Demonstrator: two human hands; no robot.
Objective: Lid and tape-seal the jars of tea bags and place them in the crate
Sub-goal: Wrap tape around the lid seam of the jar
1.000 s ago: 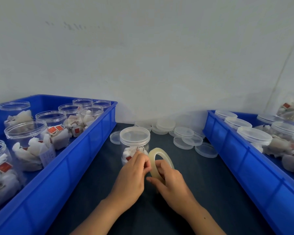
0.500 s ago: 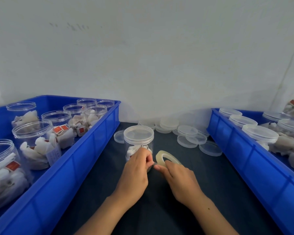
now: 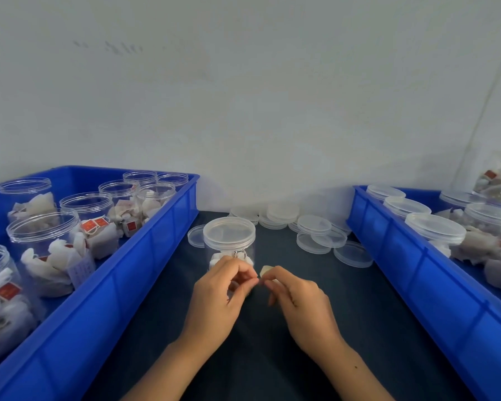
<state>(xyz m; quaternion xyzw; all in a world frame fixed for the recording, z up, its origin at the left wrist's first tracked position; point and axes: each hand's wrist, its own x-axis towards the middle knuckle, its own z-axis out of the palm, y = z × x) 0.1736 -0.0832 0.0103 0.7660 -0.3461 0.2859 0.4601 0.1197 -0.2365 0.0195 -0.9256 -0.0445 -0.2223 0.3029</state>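
A clear jar (image 3: 229,241) with tea bags and a lid on top stands on the dark table, just beyond my hands. My right hand (image 3: 297,299) grips the roll of clear tape (image 3: 266,270), mostly hidden under the fingers, only a pale edge showing. My left hand (image 3: 220,293) pinches the tape's free end right beside the roll, in front of the jar. A blue crate (image 3: 388,235) at the right holds several lidded jars (image 3: 434,231). The blue crate (image 3: 156,241) at the left holds several open jars of tea bags (image 3: 45,244).
Several loose clear lids (image 3: 315,230) lie in a heap on the table behind the jar, one lid (image 3: 195,235) beside the left crate. A white wall stands close behind. Dark table surface (image 3: 258,357) lies between the crates.
The tape roll was upright and plainly visible; it has tipped down and now sits mostly hidden in my right hand. Both hands moved slightly nearer me, fingertips meeting at the tape end.
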